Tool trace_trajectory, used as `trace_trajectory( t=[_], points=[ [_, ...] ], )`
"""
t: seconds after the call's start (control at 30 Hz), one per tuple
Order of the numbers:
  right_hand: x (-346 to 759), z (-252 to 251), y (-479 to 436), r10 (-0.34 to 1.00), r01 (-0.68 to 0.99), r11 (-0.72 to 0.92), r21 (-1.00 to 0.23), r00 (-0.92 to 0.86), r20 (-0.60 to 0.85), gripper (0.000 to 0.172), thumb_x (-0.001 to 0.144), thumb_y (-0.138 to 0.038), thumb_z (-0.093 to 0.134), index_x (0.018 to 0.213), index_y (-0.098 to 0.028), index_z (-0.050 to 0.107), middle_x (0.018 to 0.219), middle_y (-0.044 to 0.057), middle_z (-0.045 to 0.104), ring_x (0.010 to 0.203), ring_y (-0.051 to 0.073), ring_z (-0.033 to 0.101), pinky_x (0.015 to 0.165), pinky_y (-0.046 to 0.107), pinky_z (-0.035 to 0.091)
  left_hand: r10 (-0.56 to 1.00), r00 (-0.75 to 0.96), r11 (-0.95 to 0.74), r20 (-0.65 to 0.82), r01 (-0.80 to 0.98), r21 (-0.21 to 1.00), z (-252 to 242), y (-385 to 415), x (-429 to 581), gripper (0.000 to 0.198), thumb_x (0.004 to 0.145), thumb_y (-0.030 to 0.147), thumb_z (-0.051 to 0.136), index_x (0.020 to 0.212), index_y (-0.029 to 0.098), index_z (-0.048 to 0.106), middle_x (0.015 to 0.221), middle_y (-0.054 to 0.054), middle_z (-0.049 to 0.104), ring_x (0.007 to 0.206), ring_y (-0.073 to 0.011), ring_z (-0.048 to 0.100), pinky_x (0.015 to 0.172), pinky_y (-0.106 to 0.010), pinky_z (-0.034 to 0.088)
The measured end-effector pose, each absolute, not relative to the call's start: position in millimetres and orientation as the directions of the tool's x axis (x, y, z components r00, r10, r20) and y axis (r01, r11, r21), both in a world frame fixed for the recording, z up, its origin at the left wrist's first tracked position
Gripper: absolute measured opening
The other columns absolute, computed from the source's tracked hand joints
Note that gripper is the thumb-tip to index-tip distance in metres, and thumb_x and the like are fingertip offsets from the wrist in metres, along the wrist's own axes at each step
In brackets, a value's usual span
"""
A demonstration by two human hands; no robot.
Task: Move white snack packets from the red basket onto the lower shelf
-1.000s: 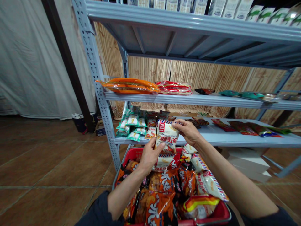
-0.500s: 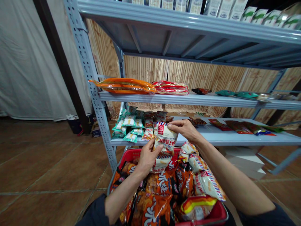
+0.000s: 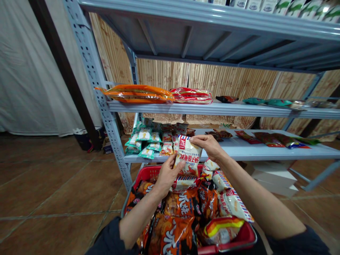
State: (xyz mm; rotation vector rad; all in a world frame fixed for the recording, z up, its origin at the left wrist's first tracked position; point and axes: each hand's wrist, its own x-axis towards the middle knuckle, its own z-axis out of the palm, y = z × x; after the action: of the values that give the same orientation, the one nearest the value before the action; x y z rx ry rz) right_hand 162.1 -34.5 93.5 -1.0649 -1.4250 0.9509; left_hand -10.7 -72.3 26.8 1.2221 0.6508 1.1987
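Note:
Both of my hands hold one white snack bag (image 3: pixel 190 156) with a red label, upright above the basket. My left hand (image 3: pixel 168 175) grips its lower left side, thumb across the front. My right hand (image 3: pixel 208 146) pinches the top right corner. Below lies the red basket (image 3: pixel 248 236), filled with orange-and-black snack bags (image 3: pixel 172 233) and several white striped snack bags (image 3: pixel 233 205). A bag with a yellow and red band (image 3: pixel 224 228) rests at its front right.
A blue metal rack (image 3: pixel 148 109) stands in front. Its low shelf carries green-and-white packets (image 3: pixel 145 136), more white snack packets (image 3: pixel 166 147) and flat red packs (image 3: pixel 268 139). Orange (image 3: pixel 138 94) and red (image 3: pixel 191 95) long packs lie one shelf up. White boxes (image 3: pixel 275 177) sit beneath.
The view has shifted slightly, so the rack sits a little higher and further left. The bag stays in both hands, its front turned a bit more upright.

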Motion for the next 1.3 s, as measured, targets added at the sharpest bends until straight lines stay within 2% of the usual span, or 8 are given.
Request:
trace_trajectory(
  t=[0.37, 0.53, 0.77, 1.0, 1.17, 1.23, 1.3],
  points=[
    [161.6, 100.0, -41.3, 0.949, 0.185, 0.314, -0.931, -0.103, 0.299, 0.026, 0.061, -0.042, 0.067, 0.07, -0.018, 0.071, 0.062, -0.001, 0.062, 0.057, 0.011, 0.049, 0.057, 0.025, 0.037, 0.929, 0.304, -0.113, 0.211, -0.311, 0.944, 33.6, -73.1, -7.4, 0.044, 0.068, 0.04, 0.064, 0.105, 0.017, 0.056, 0.102, -0.006, 0.065, 0.087, -0.0208, 0.062, 0.079, -0.033, 0.047],
    [162.5, 99.7, -39.7, 0.951, 0.185, 0.308, -0.933, -0.094, 0.295, 0.028, 0.061, -0.043, 0.066, 0.071, -0.017, 0.071, 0.062, 0.0, 0.062, 0.057, 0.012, 0.048, 0.056, 0.025, 0.037, 0.923, 0.314, -0.114, 0.222, -0.327, 0.938, 35.5, -71.0, -5.3, 0.045, 0.068, 0.039, 0.064, 0.107, 0.018, 0.055, 0.1, -0.006, 0.065, 0.084, -0.0208, 0.062, 0.076, -0.034, 0.048],
    [161.7, 95.9, -38.9, 0.952, 0.181, 0.302, -0.936, -0.102, 0.288, 0.024, 0.063, -0.041, 0.066, 0.068, -0.018, 0.07, 0.061, -0.001, 0.061, 0.056, 0.01, 0.047, 0.055, 0.024, 0.035, 0.927, 0.307, -0.118, 0.214, -0.302, 0.946, 31.7, -70.3, -5.6, 0.041, 0.068, 0.041, 0.064, 0.101, 0.017, 0.057, 0.095, -0.004, 0.066, 0.082, -0.0195, 0.062, 0.076, -0.032, 0.047],
    [165.2, 93.6, -38.0, 0.964, 0.146, 0.266, -0.953, -0.065, 0.259, 0.023, 0.06, -0.039, 0.069, 0.07, -0.017, 0.071, 0.062, -0.001, 0.064, 0.056, 0.011, 0.049, 0.057, 0.025, 0.037, 0.94, 0.248, -0.179, 0.235, -0.229, 0.957, 31.7, -69.8, -5.3, 0.032, 0.071, 0.044, 0.059, 0.088, 0.017, 0.062, 0.084, -0.001, 0.066, 0.077, -0.017, 0.059, 0.069, -0.025, 0.045],
    [162.7, 90.0, -35.0, 0.967, 0.14, 0.254, -0.957, -0.05, 0.25, 0.023, 0.059, -0.037, 0.07, 0.068, -0.016, 0.07, 0.063, 0.0, 0.064, 0.057, 0.011, 0.05, 0.058, 0.026, 0.038, 0.943, 0.264, -0.143, 0.204, -0.234, 0.962, 30.3, -71.6, -7.5, 0.034, 0.072, 0.044, 0.059, 0.089, 0.015, 0.063, 0.083, -0.002, 0.066, 0.077, -0.0175, 0.059, 0.068, -0.026, 0.045],
    [161.4, 89.0, -35.1, 0.968, 0.104, 0.251, -0.962, -0.053, 0.246, 0.026, 0.059, -0.038, 0.07, 0.073, -0.016, 0.07, 0.067, 0.001, 0.065, 0.06, 0.011, 0.052, 0.059, 0.026, 0.039, 0.949, 0.257, -0.116, 0.183, -0.257, 0.96, 28.6, -71.0, -7.9, 0.035, 0.071, 0.044, 0.059, 0.089, 0.015, 0.063, 0.083, -0.003, 0.066, 0.076, -0.0177, 0.059, 0.067, -0.026, 0.046],
    [160.7, 87.4, -36.1, 0.971, 0.039, 0.234, -0.972, -0.062, 0.231, 0.034, 0.06, -0.04, 0.069, 0.087, -0.018, 0.068, 0.076, 0.001, 0.065, 0.065, 0.012, 0.054, 0.06, 0.025, 0.04, 0.961, 0.229, -0.084, 0.156, -0.294, 0.952, 27.0, -68.8, -7.6, 0.036, 0.069, 0.045, 0.061, 0.088, 0.014, 0.064, 0.082, -0.004, 0.067, 0.074, -0.018, 0.06, 0.067, -0.028, 0.046]
  ],
)
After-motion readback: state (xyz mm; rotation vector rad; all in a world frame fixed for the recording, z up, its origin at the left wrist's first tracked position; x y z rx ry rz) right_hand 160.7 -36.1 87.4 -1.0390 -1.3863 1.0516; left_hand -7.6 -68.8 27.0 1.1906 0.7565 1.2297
